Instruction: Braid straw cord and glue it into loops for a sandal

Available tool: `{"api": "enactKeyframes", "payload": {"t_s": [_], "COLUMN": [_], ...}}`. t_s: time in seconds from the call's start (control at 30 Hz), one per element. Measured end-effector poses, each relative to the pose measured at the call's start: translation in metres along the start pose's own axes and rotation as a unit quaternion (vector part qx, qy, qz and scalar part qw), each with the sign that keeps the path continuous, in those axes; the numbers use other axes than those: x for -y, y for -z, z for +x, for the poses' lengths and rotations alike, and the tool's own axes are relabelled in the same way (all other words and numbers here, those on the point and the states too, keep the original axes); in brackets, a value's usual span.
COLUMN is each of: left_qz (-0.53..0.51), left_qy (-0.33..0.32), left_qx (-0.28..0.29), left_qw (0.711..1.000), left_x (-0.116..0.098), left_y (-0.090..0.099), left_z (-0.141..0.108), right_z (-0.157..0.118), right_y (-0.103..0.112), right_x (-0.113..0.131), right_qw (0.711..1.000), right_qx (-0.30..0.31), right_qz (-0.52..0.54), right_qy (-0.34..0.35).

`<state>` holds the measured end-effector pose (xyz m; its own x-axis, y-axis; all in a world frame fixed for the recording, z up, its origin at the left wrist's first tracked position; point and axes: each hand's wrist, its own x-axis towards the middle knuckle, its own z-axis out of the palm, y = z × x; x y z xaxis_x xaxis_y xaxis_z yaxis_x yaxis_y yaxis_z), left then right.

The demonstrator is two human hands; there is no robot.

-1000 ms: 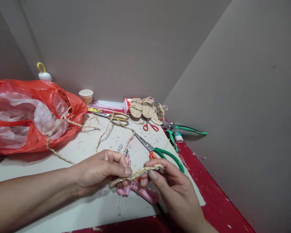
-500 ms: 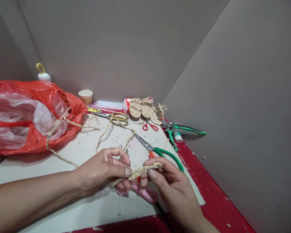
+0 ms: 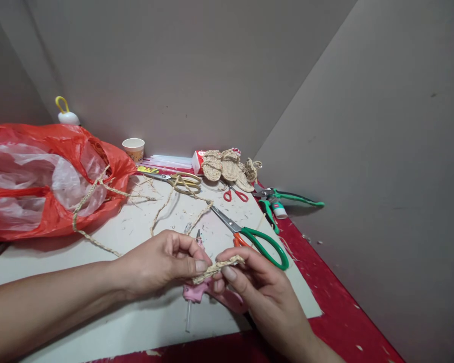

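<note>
Between my two hands is a short piece of braided straw cord (image 3: 216,268), held slightly tilted above the board. My left hand (image 3: 170,262) pinches its left end between thumb and fingers. The right end sits between the thumb and fingers of my right hand (image 3: 265,290). Below lies a pink hot glue gun (image 3: 196,291) with a clear glue stick poking out, partly hidden by my hands. Just beyond my right hand are green-handled scissors (image 3: 267,247) with an orange part. A longer braided cord (image 3: 98,245) runs from the bag toward my left forearm.
A red plastic bag (image 3: 60,229) fills the left side. Gold-handled scissors (image 3: 183,182), small red scissors (image 3: 235,194), a paper cup (image 3: 133,150) and woven straw slippers (image 3: 230,169) stand at the back. Green-handled pruners (image 3: 298,197) lie at the right by the grey wall (image 3: 382,176).
My left hand has slid a little right along the braided cord, and my right hand has shifted slightly left. The hands are closer together, and more of the glue gun shows.
</note>
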<state>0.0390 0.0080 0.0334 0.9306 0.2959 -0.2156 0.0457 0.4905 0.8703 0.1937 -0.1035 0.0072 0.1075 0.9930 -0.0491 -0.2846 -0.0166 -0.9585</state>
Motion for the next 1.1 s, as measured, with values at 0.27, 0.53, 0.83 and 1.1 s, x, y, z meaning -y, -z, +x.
{"api": "enactKeyframes", "payload": {"t_s": [0.27, 0.53, 0.83, 1.1], "left_qz": [0.012, 0.014, 0.051, 0.017], "left_qy": [0.009, 0.004, -0.013, -0.004], "left_qx": [-0.038, -0.07, -0.1, -0.112], "left_qw": [0.999, 0.997, 0.994, 0.994], "left_x": [0.005, 0.01, 0.002, 0.002], "left_y": [-0.005, -0.006, -0.005, -0.003], "left_z": [0.0, 0.002, 0.0, 0.001], "right_z": [0.001, 0.0, 0.001, 0.004], "right_y": [-0.001, -0.002, 0.003, 0.011], "right_x": [0.002, 0.002, 0.005, -0.002], "right_qw": [0.999, 0.999, 0.998, 1.0], "right_qx": [-0.011, -0.037, -0.054, -0.02], "right_qz": [-0.026, -0.032, -0.043, 0.013], "right_qy": [0.019, 0.016, -0.002, 0.008]}}
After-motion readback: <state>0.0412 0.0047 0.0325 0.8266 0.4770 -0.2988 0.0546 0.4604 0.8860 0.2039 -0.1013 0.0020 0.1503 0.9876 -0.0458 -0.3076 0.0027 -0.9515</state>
